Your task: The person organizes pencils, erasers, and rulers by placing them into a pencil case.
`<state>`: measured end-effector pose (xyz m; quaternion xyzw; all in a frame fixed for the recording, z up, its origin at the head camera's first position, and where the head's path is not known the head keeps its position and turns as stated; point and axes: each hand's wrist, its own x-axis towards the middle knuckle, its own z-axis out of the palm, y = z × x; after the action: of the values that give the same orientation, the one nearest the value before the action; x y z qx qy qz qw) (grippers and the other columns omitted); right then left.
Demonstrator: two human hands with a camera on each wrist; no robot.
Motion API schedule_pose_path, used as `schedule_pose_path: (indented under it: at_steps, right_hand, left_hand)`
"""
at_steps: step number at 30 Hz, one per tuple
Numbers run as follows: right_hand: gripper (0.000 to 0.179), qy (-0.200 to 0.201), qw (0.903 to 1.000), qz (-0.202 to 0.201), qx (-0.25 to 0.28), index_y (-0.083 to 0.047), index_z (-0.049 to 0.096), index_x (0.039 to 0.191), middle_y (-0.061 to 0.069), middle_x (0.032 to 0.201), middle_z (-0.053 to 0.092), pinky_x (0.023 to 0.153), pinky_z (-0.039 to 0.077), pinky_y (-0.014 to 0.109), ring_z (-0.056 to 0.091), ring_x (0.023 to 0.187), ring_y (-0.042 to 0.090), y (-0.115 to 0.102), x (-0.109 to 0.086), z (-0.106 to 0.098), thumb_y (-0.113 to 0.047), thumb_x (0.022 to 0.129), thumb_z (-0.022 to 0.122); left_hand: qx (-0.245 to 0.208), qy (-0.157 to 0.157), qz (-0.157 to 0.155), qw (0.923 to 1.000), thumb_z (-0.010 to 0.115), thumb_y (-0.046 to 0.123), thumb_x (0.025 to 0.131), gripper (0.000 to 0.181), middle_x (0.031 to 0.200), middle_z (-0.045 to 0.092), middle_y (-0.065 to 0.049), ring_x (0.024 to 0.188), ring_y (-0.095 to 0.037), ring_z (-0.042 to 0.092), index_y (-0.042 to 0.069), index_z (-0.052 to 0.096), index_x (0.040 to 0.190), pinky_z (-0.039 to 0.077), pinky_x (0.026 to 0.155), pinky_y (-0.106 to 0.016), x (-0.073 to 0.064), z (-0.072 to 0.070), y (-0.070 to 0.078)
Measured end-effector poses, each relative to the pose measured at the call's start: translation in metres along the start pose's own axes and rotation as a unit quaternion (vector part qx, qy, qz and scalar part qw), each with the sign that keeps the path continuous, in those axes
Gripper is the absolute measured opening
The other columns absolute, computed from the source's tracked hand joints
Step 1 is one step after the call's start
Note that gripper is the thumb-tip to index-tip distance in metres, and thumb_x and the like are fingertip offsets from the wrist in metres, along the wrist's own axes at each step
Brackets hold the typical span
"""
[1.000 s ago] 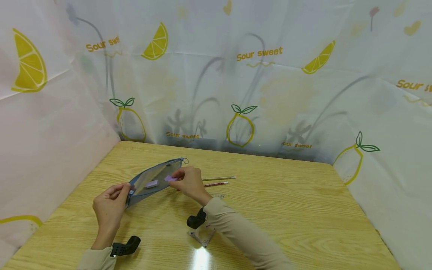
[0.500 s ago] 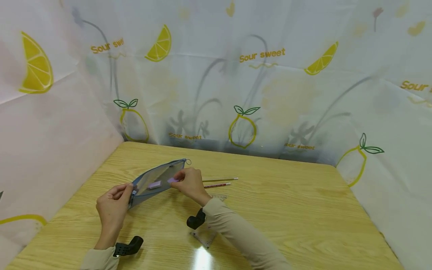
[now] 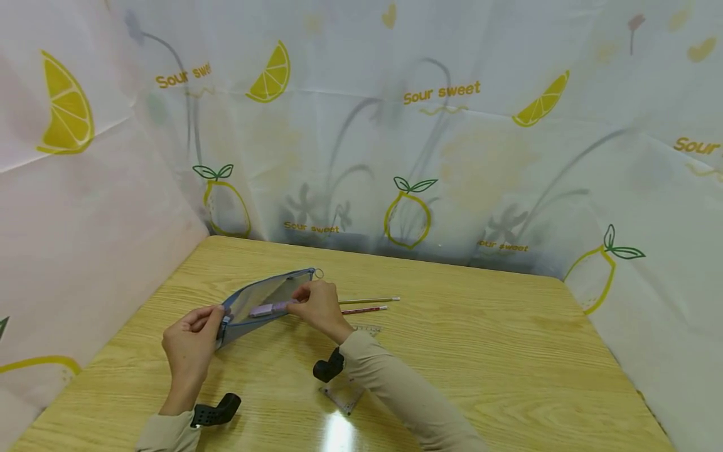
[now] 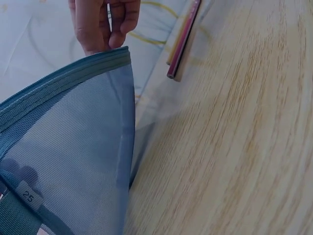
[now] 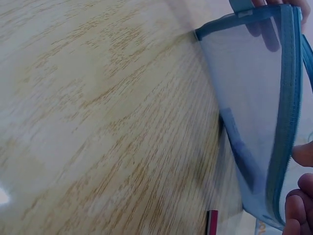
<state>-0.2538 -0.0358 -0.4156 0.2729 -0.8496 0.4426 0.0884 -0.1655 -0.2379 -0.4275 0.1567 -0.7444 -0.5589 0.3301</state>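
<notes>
A blue mesh zip pouch (image 3: pixel 265 292) is held tilted above the left part of the table, its zipped mouth spread wide. At its near end, my left hand (image 3: pixel 189 339) pinches the rim between thumb and fingers. My right hand (image 3: pixel 317 311) is at the opening near the far end, its fingertips pinching a small purple piece (image 3: pixel 280 306) whose kind I cannot make out. A purple block (image 3: pixel 262 310) like an eraser lies inside, against that piece. In the right wrist view the mesh wall (image 5: pixel 244 73) stands between the camera and the pouch's contents.
A yellow pencil (image 3: pixel 369 300) and a red pencil (image 3: pixel 364 309) lie to the right of the pouch. Partly behind the right arm are a clear ruler-like piece (image 3: pixel 369 329) and a clear set square (image 3: pixel 346 398). A printed curtain (image 3: pixel 361 125) encloses the table's back and sides.
The purple piece at my right fingertips has gone lower into the pouch and closer to the purple block. The left hand keeps its grip; the whole view has shifted slightly.
</notes>
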Motion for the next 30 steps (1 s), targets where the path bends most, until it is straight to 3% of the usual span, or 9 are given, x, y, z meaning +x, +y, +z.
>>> schedule_pose_path:
  at_steps: [11, 21, 30]
  right_hand:
    - [0.010, -0.011, 0.9999, 0.003, 0.011, -0.001, 0.075, 0.090, 0.004, 0.081, 0.071, 0.065, 0.050, 0.017, 0.063, 0.072, 0.007, -0.001, 0.000, -0.003, -0.006, 0.082, 0.076]
    - [0.007, -0.020, 0.9984, -0.018, 0.049, 0.002, 0.074, 0.090, 0.006, 0.076, 0.070, 0.055, 0.049, 0.015, 0.059, 0.055, 0.001, -0.002, 0.000, -0.012, -0.002, 0.085, 0.070]
    - [0.007, -0.005, 0.9989, -0.015, 0.043, 0.000, 0.074, 0.090, 0.002, 0.077, 0.070, 0.059, 0.050, 0.018, 0.062, 0.064, 0.007, 0.002, -0.001, -0.022, -0.004, 0.086, 0.070]
  left_hand:
    - [-0.004, -0.002, -0.003, 1.0000, 0.073, 0.021, 0.089, 0.026, 0.068, 0.066, 0.018, 0.058, 0.000, 0.063, -0.004, 0.074, 0.097, 0.047, 0.048, -0.015, 0.000, 0.000, -0.002]
    - [0.012, 0.008, 0.014, 0.9998, 0.071, 0.019, 0.090, 0.023, 0.066, 0.064, 0.021, 0.058, 0.003, 0.061, -0.005, 0.073, 0.093, 0.044, 0.046, -0.014, 0.001, 0.000, -0.003]
    - [0.005, 0.008, 0.010, 0.9999, 0.070, 0.018, 0.091, 0.024, 0.066, 0.065, 0.020, 0.060, 0.003, 0.061, -0.006, 0.072, 0.095, 0.045, 0.048, -0.013, 0.001, -0.001, -0.002]
